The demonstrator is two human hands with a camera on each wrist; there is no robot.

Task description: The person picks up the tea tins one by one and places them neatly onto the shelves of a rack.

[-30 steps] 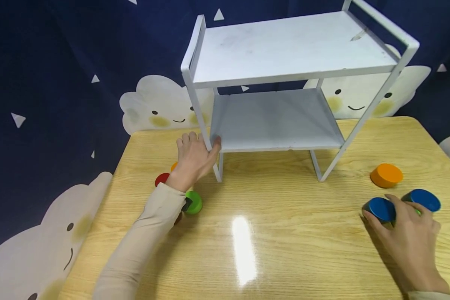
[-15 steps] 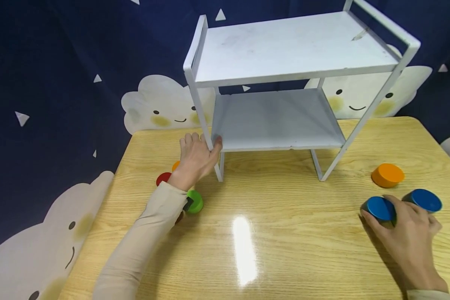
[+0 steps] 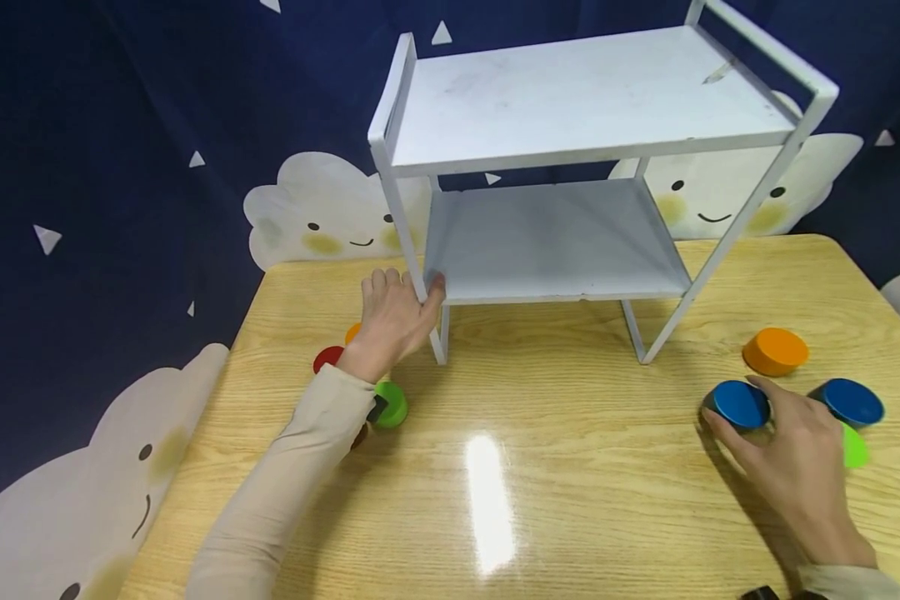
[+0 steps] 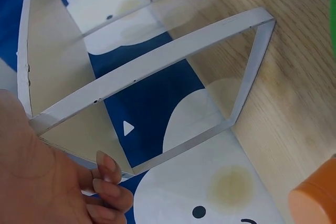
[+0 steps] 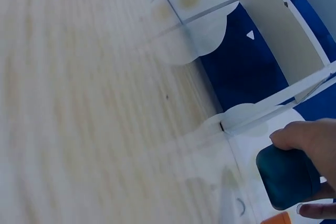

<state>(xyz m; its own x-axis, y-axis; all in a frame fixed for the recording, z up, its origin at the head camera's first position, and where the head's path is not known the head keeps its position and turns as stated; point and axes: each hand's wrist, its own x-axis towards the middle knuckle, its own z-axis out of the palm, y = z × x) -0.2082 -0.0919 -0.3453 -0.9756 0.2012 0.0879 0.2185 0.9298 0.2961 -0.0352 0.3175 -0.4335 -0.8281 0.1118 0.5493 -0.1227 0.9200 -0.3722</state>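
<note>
A white two-tier shelf rack (image 3: 547,242) stands on the wooden table. My left hand (image 3: 393,321) grips its lower tier at the front left corner, thumb on the tier and fingers around the outer side. In the left wrist view the fingers (image 4: 107,192) curl beside the white frame. My right hand (image 3: 802,467) pinches a blue block (image 3: 740,405) between thumb and fingers. Seen in the right wrist view, this block has a rounded-square face (image 5: 286,177). Close to that hand are another blue block (image 3: 849,402), a bright green piece (image 3: 855,446) and an orange block (image 3: 774,351).
Partly behind my left arm lie a red block (image 3: 327,358), a green block (image 3: 392,405), an orange piece (image 3: 352,332) and a dark brown piece (image 3: 359,435). A navy curtain with white clouds and triangles (image 3: 120,100) hangs behind and left of the table (image 3: 570,500).
My right hand has moved a little left with the blue block, lifting it away from the other blue block and uncovering the bright green piece. The left hand keeps its grip on the rack.
</note>
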